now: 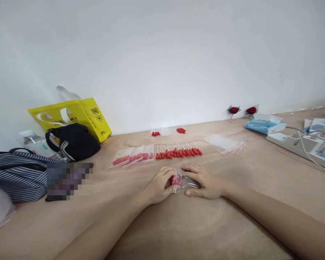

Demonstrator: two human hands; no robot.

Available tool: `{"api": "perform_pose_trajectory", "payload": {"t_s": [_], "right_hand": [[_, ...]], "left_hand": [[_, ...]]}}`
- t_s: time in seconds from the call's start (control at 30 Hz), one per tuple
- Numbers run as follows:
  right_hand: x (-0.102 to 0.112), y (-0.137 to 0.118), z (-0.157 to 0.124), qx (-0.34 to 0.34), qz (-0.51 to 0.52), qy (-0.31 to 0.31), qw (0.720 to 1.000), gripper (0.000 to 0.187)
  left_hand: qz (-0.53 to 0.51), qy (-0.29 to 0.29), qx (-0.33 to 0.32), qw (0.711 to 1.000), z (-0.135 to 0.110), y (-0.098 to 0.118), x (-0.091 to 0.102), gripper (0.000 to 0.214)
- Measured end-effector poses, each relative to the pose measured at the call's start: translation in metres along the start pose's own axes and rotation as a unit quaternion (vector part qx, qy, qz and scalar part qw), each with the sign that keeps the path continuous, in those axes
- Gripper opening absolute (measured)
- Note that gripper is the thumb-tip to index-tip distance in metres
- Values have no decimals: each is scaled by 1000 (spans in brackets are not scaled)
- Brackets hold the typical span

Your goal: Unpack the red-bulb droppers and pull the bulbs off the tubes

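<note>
My left hand curls around the mouth end of a small clear zip bag with a red seal line. Bright red pieces show at that end, partly hidden by the fingers and plastic. From the other side, my right hand holds the bag's clear end between its bent fingers and thumb. Just beyond the hands lies a row of red-headed sticks with pale shafts. To its left, several flat zip bags overlap, with red-headed pieces inside.
Flat zip bags lie right of the row. Two small red piles rest near the wall. A yellow bag, black pouch and striped bag stand left. At right are a tissue pack, a power strip and cables.
</note>
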State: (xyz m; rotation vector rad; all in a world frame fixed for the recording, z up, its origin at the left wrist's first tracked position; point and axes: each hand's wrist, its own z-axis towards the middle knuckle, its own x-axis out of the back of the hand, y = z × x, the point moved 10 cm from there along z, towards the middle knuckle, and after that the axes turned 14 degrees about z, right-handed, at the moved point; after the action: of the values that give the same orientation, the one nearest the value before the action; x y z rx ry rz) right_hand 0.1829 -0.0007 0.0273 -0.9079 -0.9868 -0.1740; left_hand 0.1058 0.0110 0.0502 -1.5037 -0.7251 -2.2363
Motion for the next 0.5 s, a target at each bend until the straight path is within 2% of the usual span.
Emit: {"api": "perform_pose_trajectory", "payload": {"t_s": [0.17, 0.33, 0.5], "right_hand": [[0, 2, -1, 3, 1, 6, 1000, 62], [1, 3, -1, 4, -2, 9, 1000, 61], [1, 3, -2, -1, 4, 11, 1000, 61]], "left_hand": [[19, 4, -4, 1000, -3, -3, -1, 12], [-44, 20, -34, 998, -8, -2, 1, 27], [-69, 2, -19, 997, -10, -7, 0, 31]]}}
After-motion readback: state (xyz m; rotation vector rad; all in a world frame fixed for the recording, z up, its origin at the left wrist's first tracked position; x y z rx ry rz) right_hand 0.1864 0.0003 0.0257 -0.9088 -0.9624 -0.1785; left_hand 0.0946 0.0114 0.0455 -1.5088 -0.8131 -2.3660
